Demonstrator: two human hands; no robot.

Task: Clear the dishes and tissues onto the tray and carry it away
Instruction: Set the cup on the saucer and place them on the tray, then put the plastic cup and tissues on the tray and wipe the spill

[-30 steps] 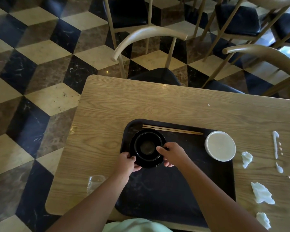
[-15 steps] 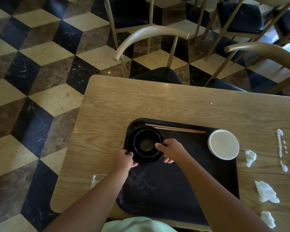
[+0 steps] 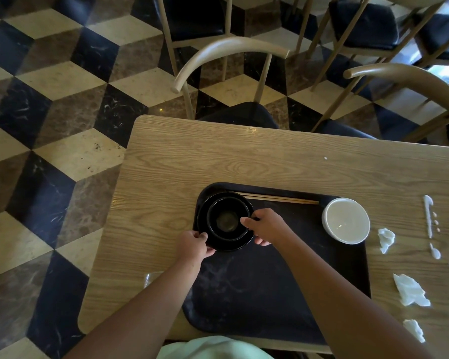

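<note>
A black tray (image 3: 257, 288) lies on the wooden table (image 3: 218, 161). In its far left corner a black bowl (image 3: 227, 220) sits on a black plate (image 3: 213, 242). My left hand (image 3: 193, 246) pinches the plate's near left rim. My right hand (image 3: 266, 226) grips the plate's right edge, thumb on the bowl's rim. Wooden chopsticks (image 3: 278, 198) lie along the tray's far edge. A white bowl (image 3: 345, 220) stands at the tray's far right corner. Three crumpled tissues (image 3: 410, 290) lie on the table right of the tray.
A clear plastic wrapper (image 3: 151, 277) lies left of the tray, partly behind my left forearm. White smears (image 3: 429, 216) mark the table at the far right. Two wooden chairs (image 3: 228, 55) stand pushed in at the far side. The table's left edge drops to a chequered floor.
Both hands have pushed the black plate and bowl farther toward the tray's far left corner. The view shifted slightly.
</note>
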